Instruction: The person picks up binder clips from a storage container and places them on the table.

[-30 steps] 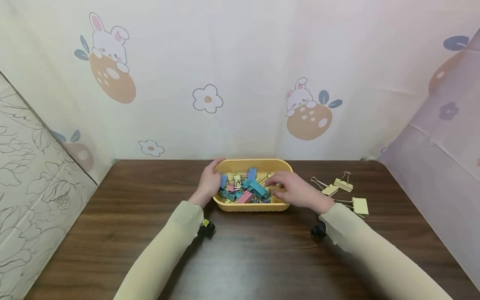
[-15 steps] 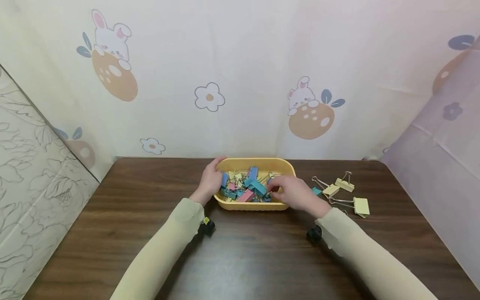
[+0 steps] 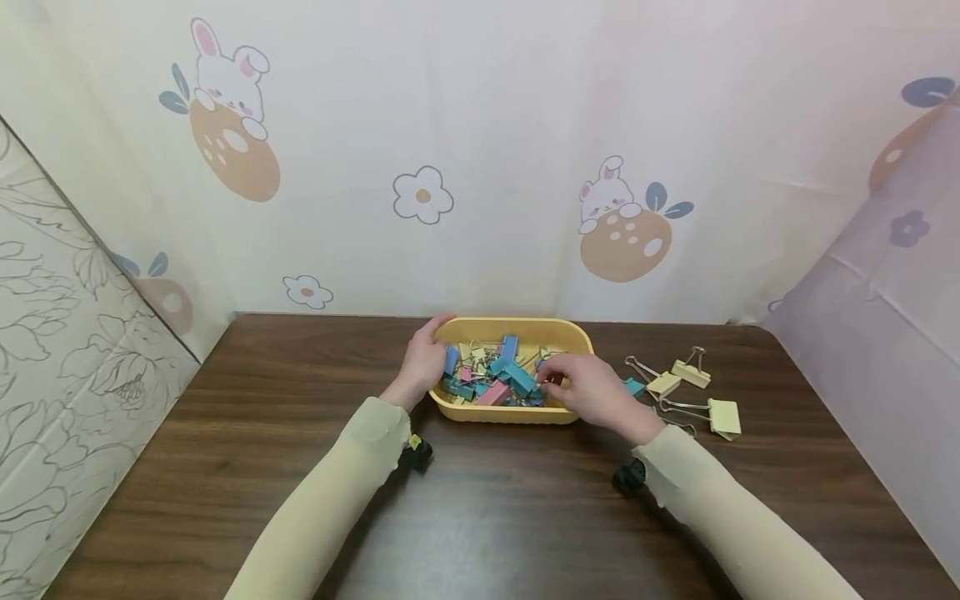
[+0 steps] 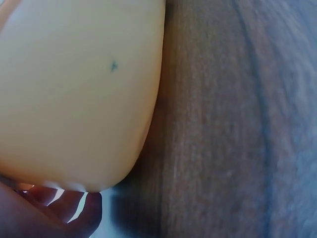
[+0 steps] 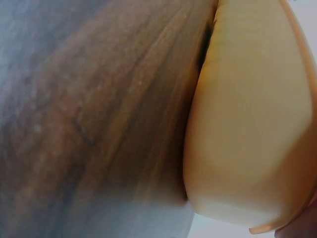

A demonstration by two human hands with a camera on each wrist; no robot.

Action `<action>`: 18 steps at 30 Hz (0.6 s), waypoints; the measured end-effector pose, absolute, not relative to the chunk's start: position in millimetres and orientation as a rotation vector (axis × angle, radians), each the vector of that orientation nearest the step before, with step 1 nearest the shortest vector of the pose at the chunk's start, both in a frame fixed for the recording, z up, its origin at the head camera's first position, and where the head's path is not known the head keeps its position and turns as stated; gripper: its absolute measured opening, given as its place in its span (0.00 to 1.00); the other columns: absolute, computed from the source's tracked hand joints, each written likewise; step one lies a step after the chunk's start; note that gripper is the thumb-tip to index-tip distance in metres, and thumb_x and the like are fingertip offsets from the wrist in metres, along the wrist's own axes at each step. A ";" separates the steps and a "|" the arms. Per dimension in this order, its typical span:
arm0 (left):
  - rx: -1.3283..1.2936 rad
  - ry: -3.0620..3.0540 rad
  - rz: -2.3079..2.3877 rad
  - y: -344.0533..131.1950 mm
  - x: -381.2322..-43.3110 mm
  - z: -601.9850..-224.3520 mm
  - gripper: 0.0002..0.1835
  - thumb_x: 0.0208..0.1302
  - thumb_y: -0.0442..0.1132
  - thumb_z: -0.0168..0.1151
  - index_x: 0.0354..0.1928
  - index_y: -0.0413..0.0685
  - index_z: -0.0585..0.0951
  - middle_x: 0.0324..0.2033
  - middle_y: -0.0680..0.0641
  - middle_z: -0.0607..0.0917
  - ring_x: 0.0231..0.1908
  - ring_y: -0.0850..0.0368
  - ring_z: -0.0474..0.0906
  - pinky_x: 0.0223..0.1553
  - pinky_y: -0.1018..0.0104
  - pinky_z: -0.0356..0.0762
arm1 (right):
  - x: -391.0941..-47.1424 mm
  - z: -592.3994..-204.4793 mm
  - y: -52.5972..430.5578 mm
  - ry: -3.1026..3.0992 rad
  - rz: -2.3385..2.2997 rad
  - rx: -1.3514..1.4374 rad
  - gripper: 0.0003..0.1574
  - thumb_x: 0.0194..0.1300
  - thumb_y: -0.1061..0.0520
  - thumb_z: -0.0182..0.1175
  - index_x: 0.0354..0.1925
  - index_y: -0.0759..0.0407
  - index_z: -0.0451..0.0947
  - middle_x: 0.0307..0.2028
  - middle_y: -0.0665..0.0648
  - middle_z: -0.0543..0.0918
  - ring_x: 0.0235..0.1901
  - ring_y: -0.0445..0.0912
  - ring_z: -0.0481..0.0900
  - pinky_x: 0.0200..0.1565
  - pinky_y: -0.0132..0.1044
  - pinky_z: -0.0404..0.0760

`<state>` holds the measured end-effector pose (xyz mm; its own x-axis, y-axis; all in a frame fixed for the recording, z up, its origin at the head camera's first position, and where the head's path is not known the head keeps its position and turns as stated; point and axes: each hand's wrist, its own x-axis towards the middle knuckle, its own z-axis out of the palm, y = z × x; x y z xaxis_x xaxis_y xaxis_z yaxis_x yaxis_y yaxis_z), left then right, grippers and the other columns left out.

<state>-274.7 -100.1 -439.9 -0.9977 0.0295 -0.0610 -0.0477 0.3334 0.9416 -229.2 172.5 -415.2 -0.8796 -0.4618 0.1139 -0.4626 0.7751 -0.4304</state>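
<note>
Yellow oval plastic basket [image 4: 69, 104]: small dark mark on its wall, too blurred to read
Small yellow patch on the black wrist device [image 3: 422, 457] at the left sleeve: too small to read
Coloured metal binder clips [image 3: 519, 379]: nothing legible
Pale fabric backdrop [image 3: 495, 250]: printed drawings, no readable words

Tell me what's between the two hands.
Between the left hand and right hand lie binder clips inside the yellow tray, as the head view shows.

seemingly a home: bunny-print cloth [image 3: 502, 150]

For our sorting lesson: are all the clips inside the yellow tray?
No, several yellow clips lie on the table beside the tray.
</note>
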 end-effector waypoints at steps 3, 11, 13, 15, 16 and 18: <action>-0.015 2.505 1.774 -99.0 -274.4 -439.7 0.27 0.73 0.30 0.40 0.71 0.53 0.69 0.68 0.47 0.71 0.66 0.48 0.67 0.66 0.48 0.63 | -229.4 -414.4 175.6 -2.936 0.770 0.782 0.04 0.63 0.56 0.69 0.39 0.50 0.86 0.33 0.44 0.83 0.35 0.43 0.78 0.42 0.46 0.79; -0.013 2.491 1.781 -98.1 -274.7 -439.2 0.27 0.74 0.31 0.39 0.72 0.52 0.68 0.68 0.47 0.71 0.66 0.48 0.67 0.66 0.48 0.63 | -230.3 -404.7 188.6 -2.781 1.150 0.701 0.08 0.65 0.59 0.67 0.43 0.59 0.85 0.36 0.49 0.86 0.35 0.45 0.81 0.36 0.40 0.80; -0.016 2.487 1.778 -98.5 -274.6 -439.1 0.27 0.75 0.31 0.39 0.72 0.53 0.68 0.68 0.47 0.70 0.67 0.48 0.66 0.66 0.47 0.63 | -229.2 -400.6 195.6 -2.760 1.259 0.625 0.10 0.66 0.57 0.66 0.45 0.59 0.84 0.37 0.51 0.86 0.35 0.48 0.82 0.35 0.38 0.80; -0.018 2.485 1.774 -98.9 -274.1 -438.7 0.27 0.75 0.31 0.39 0.72 0.53 0.68 0.69 0.47 0.70 0.67 0.48 0.66 0.67 0.47 0.63 | -227.7 -396.6 204.1 -2.750 1.354 0.543 0.12 0.67 0.56 0.65 0.47 0.59 0.83 0.38 0.53 0.86 0.36 0.51 0.82 0.35 0.37 0.81; -0.021 2.484 1.773 -99.3 -273.9 -438.5 0.26 0.75 0.31 0.39 0.72 0.53 0.68 0.69 0.47 0.70 0.67 0.48 0.66 0.67 0.47 0.63 | -227.0 -394.9 208.7 -2.746 1.388 0.506 0.13 0.68 0.55 0.65 0.48 0.59 0.82 0.39 0.55 0.86 0.36 0.53 0.82 0.35 0.38 0.81; -0.023 2.484 1.771 -100.0 -273.9 -438.5 0.26 0.75 0.31 0.39 0.72 0.54 0.69 0.68 0.47 0.70 0.67 0.48 0.66 0.66 0.46 0.63 | -225.8 -392.1 218.9 -2.740 1.432 0.457 0.15 0.69 0.54 0.64 0.49 0.61 0.80 0.41 0.57 0.85 0.37 0.54 0.81 0.37 0.38 0.83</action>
<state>-273.9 -100.0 -438.5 -0.9958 0.0404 -0.0824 -0.0647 0.3271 0.9428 -225.8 218.9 -392.1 -0.9571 -0.2489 0.1485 -0.2640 0.5374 -0.8009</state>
